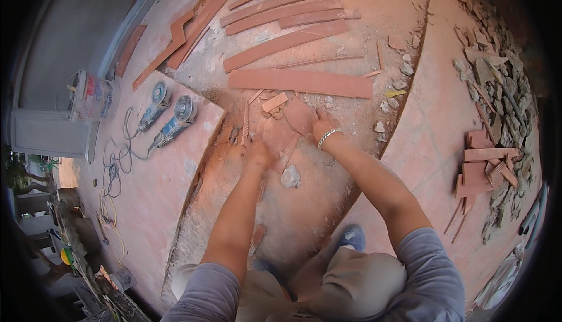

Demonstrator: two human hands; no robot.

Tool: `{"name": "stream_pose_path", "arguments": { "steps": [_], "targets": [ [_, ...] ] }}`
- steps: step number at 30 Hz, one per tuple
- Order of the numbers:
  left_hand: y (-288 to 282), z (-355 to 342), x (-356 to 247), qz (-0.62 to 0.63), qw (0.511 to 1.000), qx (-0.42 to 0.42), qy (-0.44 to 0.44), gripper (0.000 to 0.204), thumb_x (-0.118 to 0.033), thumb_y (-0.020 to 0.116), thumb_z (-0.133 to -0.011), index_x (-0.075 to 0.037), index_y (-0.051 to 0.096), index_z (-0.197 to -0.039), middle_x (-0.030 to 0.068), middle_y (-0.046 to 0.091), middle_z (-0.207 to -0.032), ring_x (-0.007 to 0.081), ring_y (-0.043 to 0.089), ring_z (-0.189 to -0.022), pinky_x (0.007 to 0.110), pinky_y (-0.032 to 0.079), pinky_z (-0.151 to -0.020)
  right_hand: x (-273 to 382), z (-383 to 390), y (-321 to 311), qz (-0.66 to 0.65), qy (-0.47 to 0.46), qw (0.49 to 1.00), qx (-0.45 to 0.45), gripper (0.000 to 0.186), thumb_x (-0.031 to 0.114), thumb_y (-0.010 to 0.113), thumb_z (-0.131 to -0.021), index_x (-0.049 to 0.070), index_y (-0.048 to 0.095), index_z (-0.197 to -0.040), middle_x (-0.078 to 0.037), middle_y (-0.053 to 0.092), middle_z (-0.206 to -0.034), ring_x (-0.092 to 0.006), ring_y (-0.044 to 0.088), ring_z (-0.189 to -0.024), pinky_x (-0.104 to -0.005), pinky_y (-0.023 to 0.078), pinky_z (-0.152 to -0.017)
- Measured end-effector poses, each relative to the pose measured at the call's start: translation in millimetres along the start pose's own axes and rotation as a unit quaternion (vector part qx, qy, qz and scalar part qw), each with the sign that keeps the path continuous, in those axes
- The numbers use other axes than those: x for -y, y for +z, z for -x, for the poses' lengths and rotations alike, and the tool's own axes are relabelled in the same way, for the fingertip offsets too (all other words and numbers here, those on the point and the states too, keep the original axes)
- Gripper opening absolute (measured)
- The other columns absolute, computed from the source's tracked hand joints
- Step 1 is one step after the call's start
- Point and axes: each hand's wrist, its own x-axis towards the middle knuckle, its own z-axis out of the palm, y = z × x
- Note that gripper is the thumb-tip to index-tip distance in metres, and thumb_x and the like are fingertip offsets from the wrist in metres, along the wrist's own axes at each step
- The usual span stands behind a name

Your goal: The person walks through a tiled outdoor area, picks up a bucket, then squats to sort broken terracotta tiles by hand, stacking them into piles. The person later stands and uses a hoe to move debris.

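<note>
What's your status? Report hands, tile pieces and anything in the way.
Right hand gripping broken red tile piece. Left hand at adjoining tile fragment, grip unclear. Possibly in the way: grey stone, near side.

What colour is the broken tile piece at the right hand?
The tile piece is dusty terracotta red; the head view shows it best.

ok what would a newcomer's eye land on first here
Probably the red tile strips spread across the upper middle. Next, two blue angle grinders on the slab at left and the rubble heap at far right. At centre, the right hand grips a broken tile piece.
</note>
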Motion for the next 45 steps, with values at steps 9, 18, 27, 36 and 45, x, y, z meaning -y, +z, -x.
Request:
{"name": "stream_pose_path", "arguments": {
  "steps": [9,18,27,36,45],
  "targets": [
    [4,8,-3,0.055,0.998,0.008,-0.022,0.115,-0.033,0.09,-0.06,-0.01,0.023,-0.15,0.026,0.023,-0.15,0.045,0.028,-0.137,0.056,0.027,-0.112,9,0,-2,-0.056,0.172,0.983,0.025,0.077,0.032,0.081,-0.074,0.003,0.045,-0.135,-0.019,0.048,-0.128,-0.035,0.05,-0.124,-0.0473,0.047,-0.096],
    [2,47,13,0.038,0.981,-0.132,0.138,0.073,-0.033,0.083,-0.07,-0.002,0.046,-0.124,0.0271,0.059,-0.116,0.0427,0.053,-0.116,0.047,0.042,-0.1,-43,53,11,-0.406,0.193,0.889,-0.086,0.043,0.028,0.077,-0.082,0.0,0.062,-0.11,-0.014,0.068,-0.101,-0.0295,0.067,-0.089,-0.0375,0.054,-0.083],
    [10,74,14,0.447,0.876,0.075,0.167,0.046,-0.022,0.072,-0.087,0.002,0.05,-0.12,0.0164,0.067,-0.109,0.0231,0.066,-0.098,0.037,0.051,-0.087,-12,142,-8,-0.689,0.151,0.707,0.059,0.041,0.025,0.074,-0.088,0.003,0.059,-0.119,-0.006,0.067,-0.106,-0.0147,0.064,-0.093,-0.0307,0.055,-0.077],
    [33,123,21,0.665,0.7,0.198,0.169,0.048,-0.029,0.062,-0.097,-0.001,0.047,-0.133,0.0103,0.06,-0.125,0.0156,0.058,-0.113,0.033,0.047,-0.097,-1,171,-6,-0.672,0.057,0.739,-0.02,0.062,0.03,0.076,-0.086,0.0,0.048,-0.133,-0.011,0.062,-0.123,-0.0198,0.06,-0.111,-0.0323,0.049,-0.095],
    [42,123,10,0.476,0.789,0.353,0.163,0.051,-0.039,0.059,-0.097,-0.002,0.051,-0.131,0.0128,0.063,-0.121,0.0229,0.062,-0.108,0.035,0.049,-0.093,-32,228,-15,-0.76,0.218,0.612,-0.011,0.057,0.023,0.074,-0.087,0.001,0.047,-0.132,-0.012,0.063,-0.116,-0.0229,0.065,-0.101,-0.037,0.057,-0.083]
  ]
}}
